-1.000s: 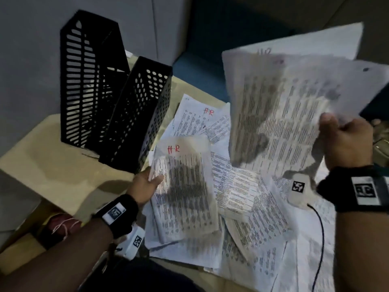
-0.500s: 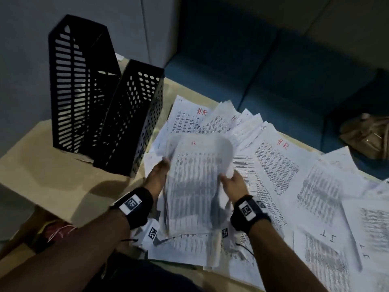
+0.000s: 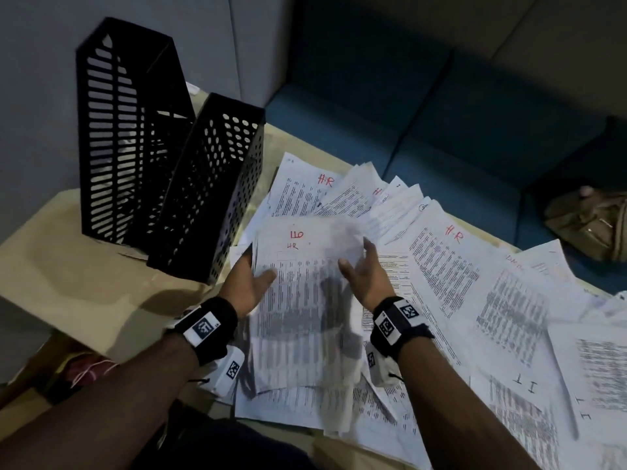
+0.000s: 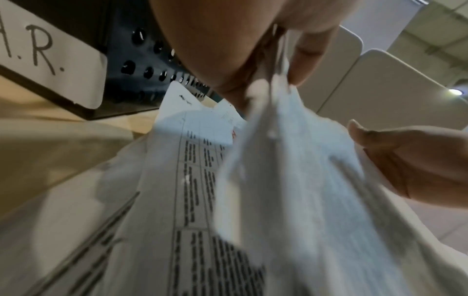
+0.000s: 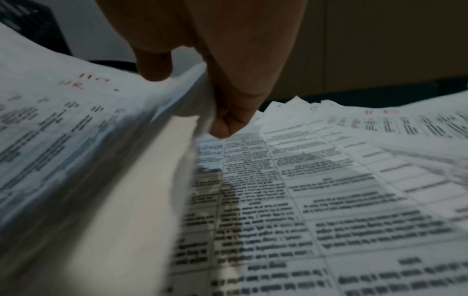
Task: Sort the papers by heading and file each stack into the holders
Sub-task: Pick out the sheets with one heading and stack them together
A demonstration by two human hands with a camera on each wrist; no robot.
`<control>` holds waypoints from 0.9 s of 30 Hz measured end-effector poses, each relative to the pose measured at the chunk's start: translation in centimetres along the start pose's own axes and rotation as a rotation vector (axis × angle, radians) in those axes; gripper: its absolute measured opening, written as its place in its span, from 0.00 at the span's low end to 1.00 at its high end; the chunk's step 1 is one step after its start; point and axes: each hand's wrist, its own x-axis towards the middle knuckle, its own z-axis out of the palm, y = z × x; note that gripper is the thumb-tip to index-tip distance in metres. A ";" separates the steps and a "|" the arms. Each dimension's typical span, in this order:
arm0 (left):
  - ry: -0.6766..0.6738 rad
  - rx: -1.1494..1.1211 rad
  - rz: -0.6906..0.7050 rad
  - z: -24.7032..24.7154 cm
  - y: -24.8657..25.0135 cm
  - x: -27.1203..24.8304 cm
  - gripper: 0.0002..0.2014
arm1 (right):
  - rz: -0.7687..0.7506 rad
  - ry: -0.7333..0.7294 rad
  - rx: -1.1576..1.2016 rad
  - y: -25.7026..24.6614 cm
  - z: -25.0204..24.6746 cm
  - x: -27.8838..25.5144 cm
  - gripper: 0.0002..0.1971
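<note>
— What do you see on your left?

— I see two black mesh file holders [image 3: 163,171] standing side by side on the tan table [image 3: 68,273], up and to the left of my left hand [image 3: 249,283]. From the left wrist, a label reading "H.R." [image 4: 48,58] shows on the nearer one.

— And the hands?

— My left hand grips the left edge of a small stack of papers [image 3: 305,300], thumb on top, fingers beneath. My right hand [image 3: 364,276] grips the stack's right edge the same way. A red heading is written at its top, but I cannot read it surely.

— To the right?

— Loose sheets [image 3: 475,283] lie fanned over the table beneath and right of my right hand, some headed "HR", some "IT".
</note>
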 end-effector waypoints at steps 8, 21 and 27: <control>-0.075 0.060 0.104 0.3 0.5 -0.7 0.30 | -0.087 0.087 0.082 -0.7 1.0 0.2 0.38; -0.129 0.188 0.236 -0.5 -1.9 -0.9 0.27 | -0.240 -0.013 -0.262 1.8 2.0 -0.4 0.22; -0.026 0.101 0.069 -0.1 -4.0 -2.7 0.44 | -0.275 -0.047 -0.333 1.7 2.0 -0.3 0.23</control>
